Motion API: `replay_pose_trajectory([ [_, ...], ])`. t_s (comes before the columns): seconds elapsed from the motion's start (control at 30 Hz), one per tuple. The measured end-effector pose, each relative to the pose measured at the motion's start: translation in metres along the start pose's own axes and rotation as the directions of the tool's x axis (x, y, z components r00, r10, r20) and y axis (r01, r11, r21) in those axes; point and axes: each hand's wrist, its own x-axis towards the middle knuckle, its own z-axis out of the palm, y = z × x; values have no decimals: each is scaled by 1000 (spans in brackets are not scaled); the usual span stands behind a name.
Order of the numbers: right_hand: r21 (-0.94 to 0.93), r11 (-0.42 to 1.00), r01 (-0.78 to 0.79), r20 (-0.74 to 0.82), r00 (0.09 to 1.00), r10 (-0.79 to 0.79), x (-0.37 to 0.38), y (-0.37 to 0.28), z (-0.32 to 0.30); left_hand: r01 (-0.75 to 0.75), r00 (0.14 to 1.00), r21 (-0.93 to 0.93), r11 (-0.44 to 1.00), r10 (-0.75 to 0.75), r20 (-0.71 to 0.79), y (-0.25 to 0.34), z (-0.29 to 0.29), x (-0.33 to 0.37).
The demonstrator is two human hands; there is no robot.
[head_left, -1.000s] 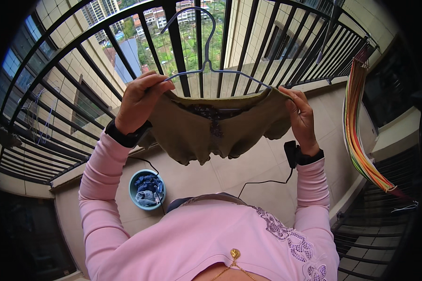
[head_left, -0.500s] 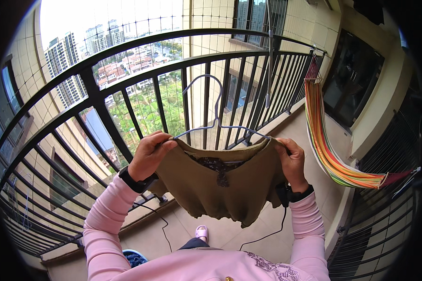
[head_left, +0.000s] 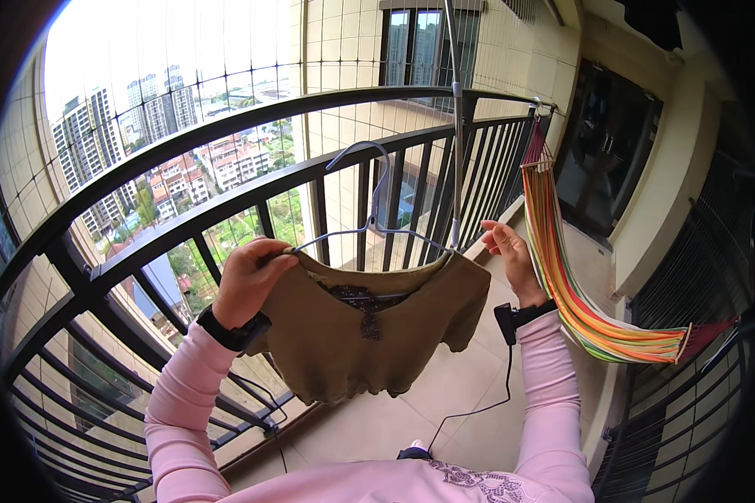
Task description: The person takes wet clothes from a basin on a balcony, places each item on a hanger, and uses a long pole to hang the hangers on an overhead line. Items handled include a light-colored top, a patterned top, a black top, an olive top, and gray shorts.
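Note:
An olive-brown short-sleeved top (head_left: 361,335) hangs on a thin blue-grey wire hanger (head_left: 377,201), its hook pointing up. A dark patterned patch shows inside the neckline. My left hand (head_left: 250,281) pinches the top's shoulder at the hanger's left end. To the right of the garment, my right hand (head_left: 513,260) is off the cloth, its fingers apart and holding nothing. The right sleeve droops freely beside it. Both wrists wear black bands, and a black cable hangs from the right one.
A black balcony railing (head_left: 268,205) curves across ahead, with wire netting beyond it. A silver pole (head_left: 457,126) stands upright near the railing. At right hangs a striped hammock (head_left: 562,285). Pale floor tiles (head_left: 365,432) lie below.
My right hand has let go of the top's right shoulder and moved aside. The top has shifted slightly left, and the view has tilted up.

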Motion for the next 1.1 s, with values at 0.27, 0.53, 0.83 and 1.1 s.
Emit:
replay_pose_trajectory([
  [0.27, -185, 982, -44, -140, 990, 18, 244, 253, -62, 56, 984, 17, 998, -53, -170, -18, 63, 112],
  [0.53, -95, 993, -65, -74, 996, 58, 389, 342, -59, 15, 957, 167, 986, 34, -288, 1, 137, 227],
  [0.83, -104, 961, 257, -238, 931, -275, 376, 247, -95, 20, 959, 37, 999, -8, -282, 11, 157, 279],
  [1.1, 297, 954, 38, -9, 999, -37, 211, 180, -134, -68, 969, -72, 995, 49, -240, -12, 152, 303],
])
